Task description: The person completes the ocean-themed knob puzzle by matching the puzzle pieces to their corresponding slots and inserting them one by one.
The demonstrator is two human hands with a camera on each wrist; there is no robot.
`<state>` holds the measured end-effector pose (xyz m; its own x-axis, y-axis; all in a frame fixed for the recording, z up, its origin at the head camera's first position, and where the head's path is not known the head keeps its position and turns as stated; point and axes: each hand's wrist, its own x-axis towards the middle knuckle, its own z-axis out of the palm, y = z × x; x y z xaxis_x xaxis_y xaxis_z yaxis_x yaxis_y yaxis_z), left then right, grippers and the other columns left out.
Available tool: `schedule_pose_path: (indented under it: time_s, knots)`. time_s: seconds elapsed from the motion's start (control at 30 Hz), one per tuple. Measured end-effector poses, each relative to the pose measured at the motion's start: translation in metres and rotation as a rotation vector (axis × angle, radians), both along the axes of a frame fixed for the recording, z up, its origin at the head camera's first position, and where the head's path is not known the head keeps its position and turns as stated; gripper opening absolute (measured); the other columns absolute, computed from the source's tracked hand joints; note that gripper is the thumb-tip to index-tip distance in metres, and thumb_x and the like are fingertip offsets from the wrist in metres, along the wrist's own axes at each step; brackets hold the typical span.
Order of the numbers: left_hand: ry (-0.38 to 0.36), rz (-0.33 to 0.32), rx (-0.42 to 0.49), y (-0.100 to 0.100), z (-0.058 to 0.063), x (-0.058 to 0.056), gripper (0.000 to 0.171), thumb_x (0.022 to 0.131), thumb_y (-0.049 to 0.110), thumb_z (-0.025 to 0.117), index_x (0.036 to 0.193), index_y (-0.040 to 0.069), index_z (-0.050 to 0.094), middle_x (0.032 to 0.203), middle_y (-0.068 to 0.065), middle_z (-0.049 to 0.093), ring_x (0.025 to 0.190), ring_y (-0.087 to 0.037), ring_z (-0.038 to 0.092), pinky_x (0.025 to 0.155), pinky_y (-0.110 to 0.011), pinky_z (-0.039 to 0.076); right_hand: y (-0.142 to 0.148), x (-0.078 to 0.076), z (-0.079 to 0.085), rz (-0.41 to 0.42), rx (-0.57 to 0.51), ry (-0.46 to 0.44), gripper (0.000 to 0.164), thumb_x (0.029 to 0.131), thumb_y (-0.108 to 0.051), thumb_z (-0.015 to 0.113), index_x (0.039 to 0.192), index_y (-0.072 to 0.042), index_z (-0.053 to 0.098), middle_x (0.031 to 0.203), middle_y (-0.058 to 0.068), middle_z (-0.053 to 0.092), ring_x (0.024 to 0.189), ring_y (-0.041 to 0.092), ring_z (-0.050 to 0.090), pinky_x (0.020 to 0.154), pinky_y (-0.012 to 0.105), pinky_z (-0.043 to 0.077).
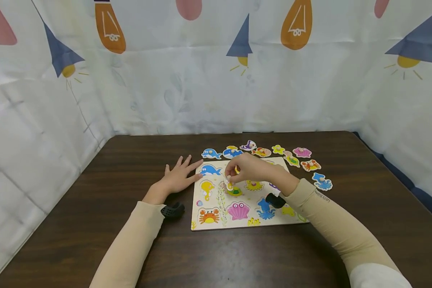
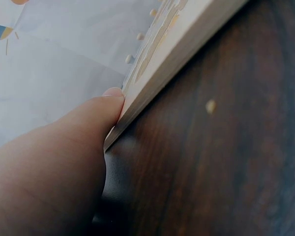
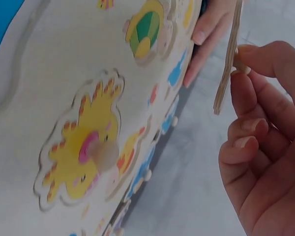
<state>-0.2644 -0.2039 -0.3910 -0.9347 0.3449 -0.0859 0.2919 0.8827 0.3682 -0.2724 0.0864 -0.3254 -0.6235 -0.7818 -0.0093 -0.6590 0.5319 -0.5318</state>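
My right hand (image 1: 246, 166) pinches a wooden knob on a thin puzzle piece (image 3: 225, 69) between thumb and forefinger, over the puzzle board (image 1: 216, 202). That piece is edge-on in the right wrist view, its picture hidden. Below it in the head view lies the green turtle picture (image 1: 234, 191). My left hand (image 1: 178, 176) has its fingers spread at the board's upper left corner. In the left wrist view its thumb (image 2: 110, 105) touches the board's edge. A yellow piece (image 3: 105, 118) with a knob sits in its slot on the board.
Loose knobbed sea-animal pieces lie behind and right of the board, among them a blue dolphin (image 1: 211, 153), a pink shell (image 1: 302, 152), a crab (image 1: 311, 165) and a blue piece (image 1: 322, 182). The dark wooden table (image 1: 129, 180) meets a white printed curtain (image 1: 209, 92) behind.
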Motion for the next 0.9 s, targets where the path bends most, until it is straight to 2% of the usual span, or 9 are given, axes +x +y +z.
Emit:
schedule_pose_path:
  time_s: [0.2,0.47,0.9]
  knots:
    - [-0.006,0.003,0.001,0.000,-0.001,0.000,0.070,0.105,0.056,0.046,0.165,0.026,0.026,0.170,-0.019,0.007,0.154,-0.046,-0.002,0.110,-0.079,-0.004,-0.020,0.000,-0.006,-0.001,0.025,0.023,0.005,0.093,-0.013,0.077,0.098,-0.011,0.078,0.075,-0.006,0.059,0.074,0.011,0.052,0.068,0.025,0.045]
    - [0.001,0.002,-0.004,0.000,-0.001,0.000,0.070,0.106,0.056,0.047,0.165,0.026,0.027,0.170,-0.019,0.007,0.154,-0.046,-0.001,0.109,-0.080,-0.004,-0.046,0.002,-0.011,-0.005,0.087,-0.007,0.005,0.094,-0.016,0.077,0.098,-0.014,0.078,0.076,-0.005,0.061,0.075,0.013,0.055,0.068,0.025,0.045]
    - [-0.006,0.002,-0.002,0.000,0.001,0.001,0.070,0.106,0.056,0.046,0.165,0.026,0.027,0.170,-0.020,0.007,0.154,-0.047,-0.002,0.109,-0.080,-0.003,-0.070,0.002,-0.012,0.024,0.129,-0.029,0.004,0.093,-0.015,0.079,0.095,-0.012,0.078,0.084,-0.006,0.067,0.077,0.011,0.058,0.069,0.023,0.049]
